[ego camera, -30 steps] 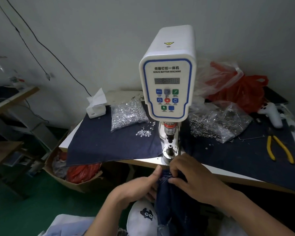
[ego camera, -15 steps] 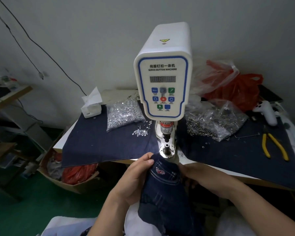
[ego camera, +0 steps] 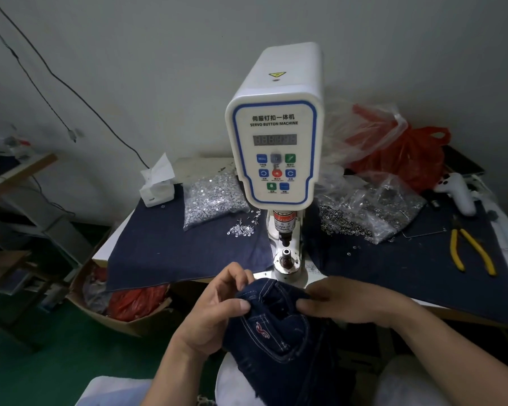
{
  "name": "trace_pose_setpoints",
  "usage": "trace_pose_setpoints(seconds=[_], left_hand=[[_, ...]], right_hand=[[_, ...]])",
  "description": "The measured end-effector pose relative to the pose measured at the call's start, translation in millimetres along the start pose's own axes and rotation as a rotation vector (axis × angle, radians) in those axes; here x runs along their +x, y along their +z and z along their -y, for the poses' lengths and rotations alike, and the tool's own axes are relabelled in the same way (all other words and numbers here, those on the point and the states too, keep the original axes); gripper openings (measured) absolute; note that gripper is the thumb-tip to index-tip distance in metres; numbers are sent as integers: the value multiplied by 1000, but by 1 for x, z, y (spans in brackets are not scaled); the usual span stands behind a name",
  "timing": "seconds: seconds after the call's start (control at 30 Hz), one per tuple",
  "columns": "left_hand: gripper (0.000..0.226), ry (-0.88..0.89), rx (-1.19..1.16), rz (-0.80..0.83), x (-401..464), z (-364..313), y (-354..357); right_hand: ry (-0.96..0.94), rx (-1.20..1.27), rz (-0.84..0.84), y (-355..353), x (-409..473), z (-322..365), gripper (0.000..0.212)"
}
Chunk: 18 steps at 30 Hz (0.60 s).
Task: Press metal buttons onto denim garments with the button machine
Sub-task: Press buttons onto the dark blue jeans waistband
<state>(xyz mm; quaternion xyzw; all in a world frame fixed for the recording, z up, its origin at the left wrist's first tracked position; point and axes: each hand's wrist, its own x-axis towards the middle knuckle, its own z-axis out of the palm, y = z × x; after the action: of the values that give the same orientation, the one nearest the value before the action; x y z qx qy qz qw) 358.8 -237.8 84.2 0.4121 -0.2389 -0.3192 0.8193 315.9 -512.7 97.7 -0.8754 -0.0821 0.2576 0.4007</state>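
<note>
Nearest the camera, the denim garment (ego camera: 279, 341) hangs off the near edge of the counter (ego camera: 464, 310), its top hem bunched between two hands. The left hand (ego camera: 214, 309) pinches the left end of the hem, thumb on the near face and curled fingers (ego camera: 232, 276) behind it; the right hand (ego camera: 346, 300) holds the right end, thumb pressed to the cloth, though whether its other fingers wrap under the fold is hard to tell from this angle. The step in hand looks like finding and flattening the button spot, and it goes best if the hem is drawn taut and single-layered, with the grip kept out at the ends so no fingertip sits near the press point. The cloth lies just short of the lower die (ego camera: 286, 259), not yet over it. Above that die stands the punch under the white head of the button machine (ego camera: 274, 150). Farther back, bags of metal buttons (ego camera: 211, 197) sit left and right of the machine, and yellow pliers (ego camera: 469, 252) lie at far right.
</note>
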Motion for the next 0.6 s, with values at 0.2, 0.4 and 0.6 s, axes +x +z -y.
trace_pose_setpoints(seconds=[0.2, 0.4, 0.6], left_hand=[[31, 58, 21, -159, -1, 4, -3], [29, 98, 33, -204, 2, 5, 1], [30, 30, 115, -177, -7, 0, 1]], right_hand=[[15, -99, -141, 16, -5, 10, 57], [-28, 66, -27, 29, -16, 23, 83], [-235, 821, -58, 34, -18, 28, 15]])
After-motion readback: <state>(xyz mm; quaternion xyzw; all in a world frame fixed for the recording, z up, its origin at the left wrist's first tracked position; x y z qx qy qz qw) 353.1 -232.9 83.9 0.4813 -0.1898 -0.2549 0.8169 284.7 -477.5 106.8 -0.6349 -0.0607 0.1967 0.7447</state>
